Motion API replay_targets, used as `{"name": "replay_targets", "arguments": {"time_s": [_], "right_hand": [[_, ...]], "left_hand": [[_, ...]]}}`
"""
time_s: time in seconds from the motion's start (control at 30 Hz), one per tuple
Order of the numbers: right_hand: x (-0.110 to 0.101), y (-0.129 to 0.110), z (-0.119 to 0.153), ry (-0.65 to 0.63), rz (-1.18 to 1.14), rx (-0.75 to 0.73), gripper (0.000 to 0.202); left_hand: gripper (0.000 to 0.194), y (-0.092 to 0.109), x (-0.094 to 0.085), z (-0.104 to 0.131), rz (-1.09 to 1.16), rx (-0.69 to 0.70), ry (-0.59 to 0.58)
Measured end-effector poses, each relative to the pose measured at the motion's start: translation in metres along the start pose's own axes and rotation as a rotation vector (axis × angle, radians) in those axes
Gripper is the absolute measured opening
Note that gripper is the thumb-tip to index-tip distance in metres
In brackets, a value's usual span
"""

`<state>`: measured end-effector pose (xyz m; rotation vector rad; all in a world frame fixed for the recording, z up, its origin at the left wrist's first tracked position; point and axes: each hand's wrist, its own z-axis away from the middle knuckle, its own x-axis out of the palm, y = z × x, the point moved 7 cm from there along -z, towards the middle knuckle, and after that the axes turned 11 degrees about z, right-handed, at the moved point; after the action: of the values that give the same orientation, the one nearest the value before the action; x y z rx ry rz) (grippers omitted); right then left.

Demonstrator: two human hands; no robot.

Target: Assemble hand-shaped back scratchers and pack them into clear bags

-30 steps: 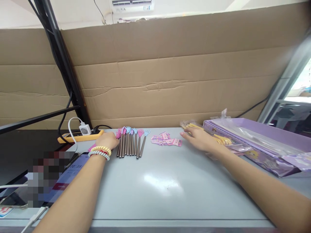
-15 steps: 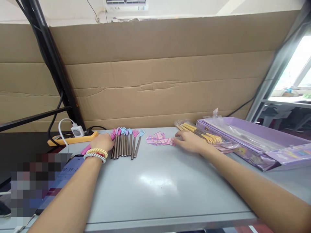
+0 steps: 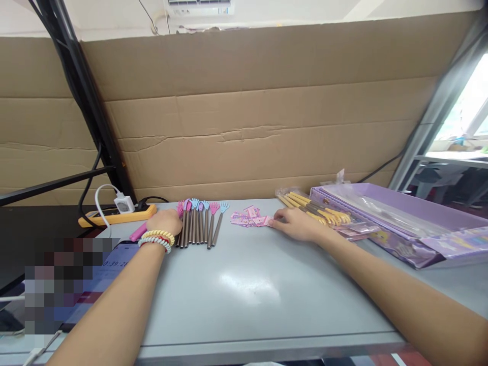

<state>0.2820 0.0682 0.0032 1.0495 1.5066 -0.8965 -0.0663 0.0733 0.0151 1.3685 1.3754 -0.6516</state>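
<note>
Several back scratchers [image 3: 198, 226] with pink, blue and purple hand-shaped heads and metal rods lie in a row at the back of the grey table. My left hand [image 3: 164, 221] is curled at the row's left end, its fingertips hidden; what it holds, if anything, does not show. A pink stick-like thing [image 3: 138, 231] pokes out to its left. Small pink printed cards [image 3: 249, 217] lie overlapping to the right of the scratchers. My right hand [image 3: 293, 223] has its thumb and index finger closed on the right edge of the nearest card, which rests on the table.
Yellow-and-brown scratchers [image 3: 320, 211] in clear plastic lie beyond my right hand, beside a purple box [image 3: 381, 229]. A yellow power strip [image 3: 118, 216] with a white plug [image 3: 124, 204] and a phone [image 3: 102, 274] are on the left. A cardboard wall [image 3: 259, 112] stands behind.
My right fingers have drawn together at the card's edge. My left hand stays by the scratchers. The whole view has shifted slightly.
</note>
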Motion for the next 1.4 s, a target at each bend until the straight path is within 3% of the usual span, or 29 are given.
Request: {"name": "replay_targets", "arguments": {"time_s": [0.17,0.27,0.4,0.53,0.67,0.9,1.1,1.27,1.4], "right_hand": [[-0.002,0.001,0.0,0.014,-0.009,0.011,0.052],[-0.006,-0.001,0.001,0.055,-0.019,-0.004,0.051],[-0.014,-0.013,0.005,0.195,-0.061,-0.122,0.049],[-0.023,-0.028,0.012,0.372,-0.117,-0.265,0.058],[-0.026,-0.046,0.02,0.452,-0.182,-0.449,0.051],[-0.034,-0.074,0.038,0.599,-0.161,-0.605,0.038],[-0.035,-0.099,0.047,0.703,0.213,-0.675,0.023],[-0.04,-0.104,0.043,0.731,0.344,-0.674,0.03],[-0.047,-0.09,0.032,0.696,0.341,-0.601,0.034]], "left_hand": [[0.033,0.005,-0.018,0.009,-0.038,-0.113,0.048],[0.034,0.023,-0.033,0.017,-0.024,-0.053,0.092],[0.025,0.068,-0.03,0.036,0.147,0.295,0.006],[0.021,0.115,-0.016,0.075,0.222,0.67,-0.121],[0.018,0.14,-0.013,0.105,0.178,0.898,-0.168],[0.019,0.145,-0.015,0.113,0.178,1.042,-0.145],[0.026,0.149,-0.011,0.115,0.137,1.031,-0.086],[0.029,0.15,-0.012,0.111,0.056,1.05,-0.085],[0.028,0.143,-0.019,0.096,0.035,0.986,-0.057]]}}
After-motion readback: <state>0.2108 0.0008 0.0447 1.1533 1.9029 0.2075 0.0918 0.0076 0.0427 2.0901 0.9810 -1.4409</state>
